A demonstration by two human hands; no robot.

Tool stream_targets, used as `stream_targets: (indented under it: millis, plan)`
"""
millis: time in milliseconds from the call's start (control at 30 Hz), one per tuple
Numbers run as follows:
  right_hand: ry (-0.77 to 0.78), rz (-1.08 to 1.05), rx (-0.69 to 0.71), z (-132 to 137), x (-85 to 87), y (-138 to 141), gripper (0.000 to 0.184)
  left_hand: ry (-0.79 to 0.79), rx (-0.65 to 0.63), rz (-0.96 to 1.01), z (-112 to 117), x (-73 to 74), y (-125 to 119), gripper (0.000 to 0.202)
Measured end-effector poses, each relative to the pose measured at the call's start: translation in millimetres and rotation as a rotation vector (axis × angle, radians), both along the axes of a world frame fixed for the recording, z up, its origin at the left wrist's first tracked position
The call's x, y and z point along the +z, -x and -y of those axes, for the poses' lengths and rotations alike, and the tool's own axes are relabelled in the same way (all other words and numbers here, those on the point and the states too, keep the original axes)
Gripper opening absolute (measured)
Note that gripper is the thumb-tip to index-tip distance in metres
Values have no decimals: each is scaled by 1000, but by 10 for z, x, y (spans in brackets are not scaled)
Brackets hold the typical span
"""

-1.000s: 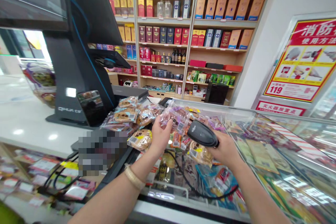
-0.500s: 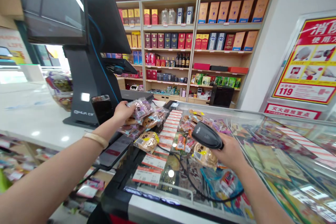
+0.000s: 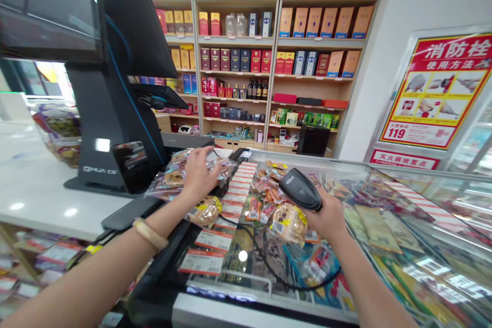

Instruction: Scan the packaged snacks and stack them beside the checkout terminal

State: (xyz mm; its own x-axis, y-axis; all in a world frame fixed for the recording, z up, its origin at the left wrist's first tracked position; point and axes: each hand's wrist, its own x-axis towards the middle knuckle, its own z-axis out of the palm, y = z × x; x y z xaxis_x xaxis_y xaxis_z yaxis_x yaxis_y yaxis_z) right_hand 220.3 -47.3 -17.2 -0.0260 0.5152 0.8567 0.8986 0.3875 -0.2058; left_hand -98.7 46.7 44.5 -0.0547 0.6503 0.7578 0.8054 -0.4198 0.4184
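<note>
R hand [image 3: 323, 212] grips scanner [image 3: 300, 188]; biscuit pack [image 3: 290, 223] just beside it at 6–7 o'c. on glass counter [image 3: 251, 261]. L hand [image 3: 200, 174], fingers spread, on snack pile [image 3: 171, 179], 9 o'c. from scanner; can't tell if gripping. Black cable [image 3: 292, 286] loops at 6 o'c., crossing price tags [image 3: 202, 261] btwn pile & pack. Till screen [image 3: 49, 15] 10 o'c. of view, shelves [image 3: 236, 40] 12, poster [image 3: 436, 92] 2–3.

Black scanner [image 3: 300, 189] — tilted; snack packets [image 3: 174, 180] (clear-wrapped) — heaped loosely.
</note>
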Motion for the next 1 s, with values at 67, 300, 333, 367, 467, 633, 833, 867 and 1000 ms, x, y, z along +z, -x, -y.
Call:
stream_targets:
  millis: [67, 300, 333, 367, 467, 633, 833, 867, 1000]
  plan:
    - [-22, -34, -6, -3, 1, -8, 18, 60, -277, -32, 112, -154, -319, 38]
    - [-27, -31, -16, -12, 9, -10, 17, 402, -560, -333, 466, -651, -1183, 62]
    - [-30, -29, -12, -12, 13, -8, 17, 436, -523, -357, 494, -679, -1244, 69]
    - [-33, -30, -6, -11, 18, -7, 18, 460, -488, -372, 519, -697, -1290, 75]
    - [-29, -24, 6, -7, 29, -12, 21, 485, -404, -396, 583, -718, -1366, 86]
    - [18, -15, 10, 8, 27, -13, 21, 511, -355, -399, 676, -725, -1375, 83]
    - [45, -32, 2, 30, 23, 2, 20, 575, -370, -372, 706, -700, -1374, 74]
    - [44, -23, 1, 32, 22, 1, 20, 581, -371, -362, 703, -705, -1382, 75]
    - [31, -1, 4, 34, 9, 0, 20, 594, -385, -273, 683, -751, -1420, 77]
